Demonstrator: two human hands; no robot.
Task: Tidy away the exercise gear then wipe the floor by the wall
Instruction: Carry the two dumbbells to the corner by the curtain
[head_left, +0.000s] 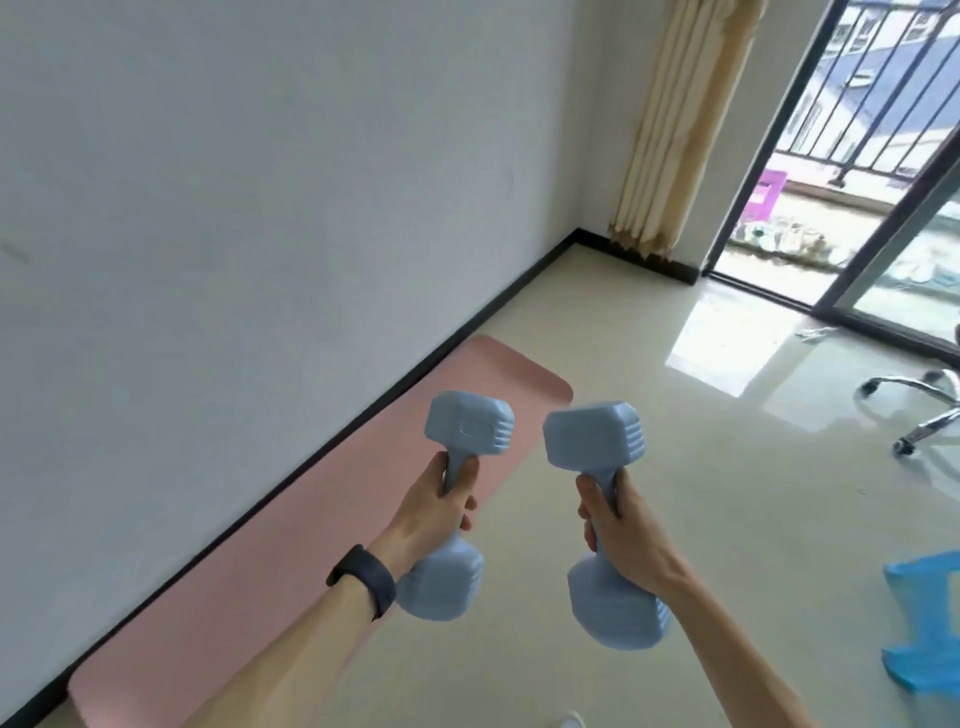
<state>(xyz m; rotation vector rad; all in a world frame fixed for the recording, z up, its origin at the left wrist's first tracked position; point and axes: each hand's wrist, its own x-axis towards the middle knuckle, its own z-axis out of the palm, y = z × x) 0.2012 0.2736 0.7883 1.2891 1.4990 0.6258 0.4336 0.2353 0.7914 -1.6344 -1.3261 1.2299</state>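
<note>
A pink mat (322, 525) is laid flat on the floor (727, 519), its long side running along the wall (260, 208). The left dumbbell (457, 499) is gripped tightly by the left hand (434, 512), standing nearly upright above the mat. The right dumbbell (602, 519) is squeezed in the right hand (623, 530), also nearly upright, tipped slightly left.

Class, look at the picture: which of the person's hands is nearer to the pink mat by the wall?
Left. The left hand, gripping a blue dumbbell, is held over the pink mat's edge. The right hand, gripping the other dumbbell, is farther out over bare floor.
</note>
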